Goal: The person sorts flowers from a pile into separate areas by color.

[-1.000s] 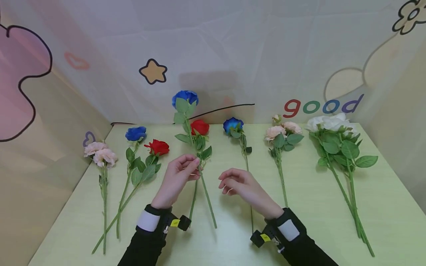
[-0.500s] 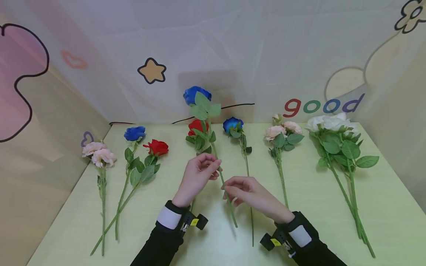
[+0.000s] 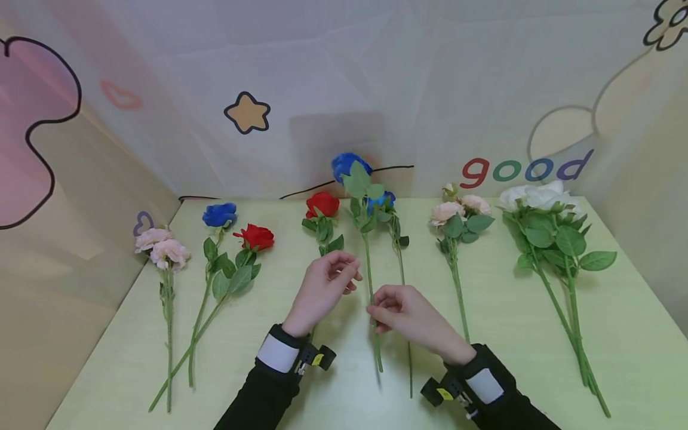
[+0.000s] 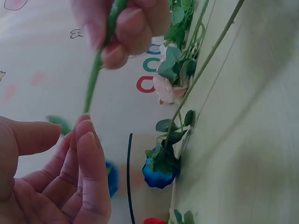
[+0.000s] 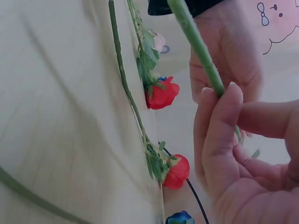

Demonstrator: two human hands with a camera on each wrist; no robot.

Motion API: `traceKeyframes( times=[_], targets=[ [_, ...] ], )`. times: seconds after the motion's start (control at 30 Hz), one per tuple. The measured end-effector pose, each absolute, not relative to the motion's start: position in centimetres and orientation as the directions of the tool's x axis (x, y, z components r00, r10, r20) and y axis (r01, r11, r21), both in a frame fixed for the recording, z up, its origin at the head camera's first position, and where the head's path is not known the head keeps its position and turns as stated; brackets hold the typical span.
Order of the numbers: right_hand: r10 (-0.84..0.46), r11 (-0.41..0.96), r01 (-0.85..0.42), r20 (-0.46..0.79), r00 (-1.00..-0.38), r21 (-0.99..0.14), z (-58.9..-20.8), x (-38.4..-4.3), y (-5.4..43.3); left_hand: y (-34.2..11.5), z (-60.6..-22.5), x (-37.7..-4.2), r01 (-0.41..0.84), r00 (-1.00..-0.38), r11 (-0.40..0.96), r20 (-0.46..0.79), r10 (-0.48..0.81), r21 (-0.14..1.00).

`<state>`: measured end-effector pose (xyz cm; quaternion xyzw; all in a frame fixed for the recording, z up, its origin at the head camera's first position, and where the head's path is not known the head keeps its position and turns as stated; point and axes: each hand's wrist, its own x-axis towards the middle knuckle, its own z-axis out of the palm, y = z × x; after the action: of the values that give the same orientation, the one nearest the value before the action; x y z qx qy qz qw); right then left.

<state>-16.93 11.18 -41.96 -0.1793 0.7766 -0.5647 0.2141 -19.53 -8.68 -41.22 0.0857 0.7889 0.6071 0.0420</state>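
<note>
My right hand (image 3: 411, 316) pinches the lower stem of a blue rose (image 3: 352, 166), which stands raised off the table with its leaves below the bloom. The right wrist view shows the green stem (image 5: 198, 42) between the right thumb and fingers. Just left of that stem is my left hand (image 3: 322, 286), its thumb apart from its fingers and nothing gripped; in the left wrist view its fingertips (image 4: 86, 135) lie close to the stem. A red rose (image 3: 322, 205) lies behind the left hand, its stem partly hidden. Another blue rose (image 3: 383, 200) lies partly behind the raised one.
To the left lie pale pink carnations (image 3: 169, 254), a blue rose (image 3: 219, 214) and a red rose (image 3: 255, 237) with crossing stems. Pink flowers (image 3: 447, 213) and a white bunch (image 3: 543, 197) lie at right. A printed cloth (image 3: 430, 89) hangs behind the table (image 3: 484, 382).
The raised blue rose has moved right, away from above the red rose. My right hand has come to its stem and pinched it, and the left fingers have let go.
</note>
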Motion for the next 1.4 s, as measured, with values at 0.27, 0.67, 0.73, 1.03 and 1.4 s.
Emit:
traceKeyframes(
  times=[0.27,0.67,0.73,1.03,1.4],
  targets=[
    [-0.426,0.422,-0.004,-0.194,-0.883,-0.907,-41.5,-17.5,12.4,-9.7,-40.8,-19.7,0.081,-0.989,0.294,0.040,0.143,0.952],
    [-0.328,0.539,0.033,-0.246,-0.912,-0.842,-41.9,-18.0,13.3,-10.2,-40.4,-19.5,0.077,-0.990,0.326,0.033,0.138,0.942],
    [-0.318,0.534,0.032,-0.235,-0.918,-0.845,-41.9,-18.1,13.5,-10.2,-40.5,-19.6,0.080,-0.989,0.328,0.035,0.141,0.941],
    [-0.343,0.524,0.071,-0.287,-0.895,-0.849,-42.1,-18.2,13.9,-10.3,-40.5,-19.6,0.095,-0.987,0.328,0.045,0.156,0.940],
    [-0.377,0.634,0.044,-0.358,-0.854,-0.772,-42.6,-17.9,13.6,-10.1,-40.5,-19.6,0.110,-0.984,0.340,0.055,0.167,0.934]
  ],
)
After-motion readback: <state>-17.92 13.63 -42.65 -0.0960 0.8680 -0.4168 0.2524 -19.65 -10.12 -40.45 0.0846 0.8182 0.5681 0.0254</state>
